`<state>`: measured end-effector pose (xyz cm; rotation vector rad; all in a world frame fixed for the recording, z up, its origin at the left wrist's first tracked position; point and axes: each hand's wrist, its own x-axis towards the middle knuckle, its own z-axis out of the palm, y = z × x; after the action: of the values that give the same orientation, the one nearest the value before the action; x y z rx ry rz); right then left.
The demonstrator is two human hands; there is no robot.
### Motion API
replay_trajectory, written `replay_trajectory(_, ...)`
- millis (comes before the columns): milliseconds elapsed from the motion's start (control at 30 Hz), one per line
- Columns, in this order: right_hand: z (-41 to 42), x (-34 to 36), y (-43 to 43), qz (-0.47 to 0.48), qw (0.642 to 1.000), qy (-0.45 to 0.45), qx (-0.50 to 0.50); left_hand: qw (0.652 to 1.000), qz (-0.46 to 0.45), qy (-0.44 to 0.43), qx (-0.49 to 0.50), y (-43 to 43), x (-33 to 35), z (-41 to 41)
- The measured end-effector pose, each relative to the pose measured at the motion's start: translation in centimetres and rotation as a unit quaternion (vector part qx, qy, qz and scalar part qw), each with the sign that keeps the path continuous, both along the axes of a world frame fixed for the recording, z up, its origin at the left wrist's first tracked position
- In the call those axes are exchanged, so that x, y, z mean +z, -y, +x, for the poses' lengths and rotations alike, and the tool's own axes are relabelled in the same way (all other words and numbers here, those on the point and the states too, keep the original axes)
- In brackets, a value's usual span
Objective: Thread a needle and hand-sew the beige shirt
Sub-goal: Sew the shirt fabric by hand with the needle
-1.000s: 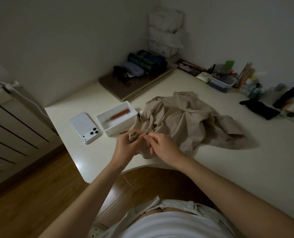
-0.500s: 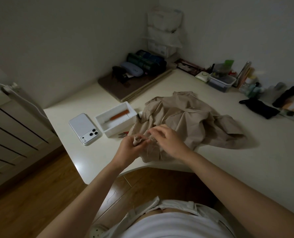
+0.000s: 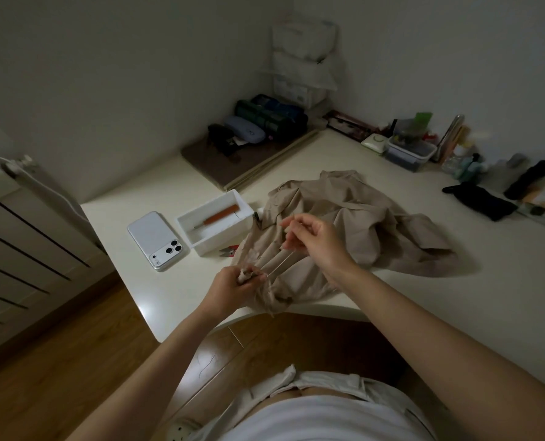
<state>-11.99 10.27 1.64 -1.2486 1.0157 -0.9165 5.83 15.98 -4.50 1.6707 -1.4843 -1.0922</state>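
Nearest the camera, both bare forearms reach forward from the person's waist to the near, rounded edge of the pale surface [image 3: 392,300]. The left hand [image 3: 231,284] sits low at that edge with its fingers [image 3: 248,279] curled tight round a bunched, frayed fold of the beige shirt [image 3: 376,224], holding it firm. A pale thread [image 3: 279,264] runs taut from that fold up and away to the right hand [image 3: 317,238], which is raised above the cloth with the wrist cocked back; its fingers [image 3: 288,245] are drawn together and seem to pinch the thread's upper end. The needle itself is too small to make out. Judging by the thread already coming out of the fabric, the threading is done and the sewing is under way, with a stitch being pulled through; how much of the seam is left cannot be told. Beyond the hands, the rest of the shirt lies crumpled across the middle of the surface. Just beside its left edge are small red-handled snips [image 3: 228,250] and a white box [image 3: 220,242] holding an orange-handled tool [image 3: 221,215], with a white phone [image 3: 155,237] further left.
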Motion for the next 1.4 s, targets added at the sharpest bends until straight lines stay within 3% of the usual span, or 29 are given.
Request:
replay_trajectory(133,-1.0,-0.3,1.0,-0.008,0.999,-0.036,-0.016,1.0,0.006,0.029,-0.009,-0.2,-0.3,0.8)
replay_trajectory(233,-2.0,-0.7,2.1,-0.065,0.988,-0.137,-0.014,1.0,-0.002,0.026,-0.015,-0.3,-0.1,0.9)
replay_trajectory(367,-2.6,-1.8,1.7,-0.055,0.967,-0.236,0.075,0.999,-0.023,0.024,-0.021,-0.1,0.4,0.6)
replay_trajectory(667,-0.3,-2.9,-0.9,-0.071,0.92,-0.336,0.189,0.998,-0.04,0.007,-0.043,0.1,1.2,-0.1)
replay_trajectory(833,-0.7,-2.9,-0.8,-0.038,0.923,-0.286,0.255,0.997,-0.046,0.006,-0.064,0.0,1.0,0.5)
replay_trajectory(1033,-1.7,-2.4,0.1,0.006,0.961,-0.2,0.193,0.997,-0.031,-0.01,-0.07,-0.3,0.8,0.6)
replay_trajectory(1167,-2.0,-1.7,0.7,0.122,0.982,0.007,0.142,0.997,-0.032,0.003,-0.074,-0.3,0.7,0.6)
replay_trajectory(1233,-1.8,-1.3,0.6,0.15,0.979,0.059,0.128,0.997,-0.03,-0.002,-0.074,-0.4,0.8,0.5)
replay_trajectory(1333,-1.7,-1.4,0.5,0.095,0.984,-0.06,0.14,0.996,-0.034,-0.004,-0.077,-0.4,0.9,0.5)
replay_trajectory(1400,-1.9,-1.8,0.4,0.061,0.968,-0.17,0.176,0.996,-0.038,-0.004,-0.08,-0.4,1.1,0.6)
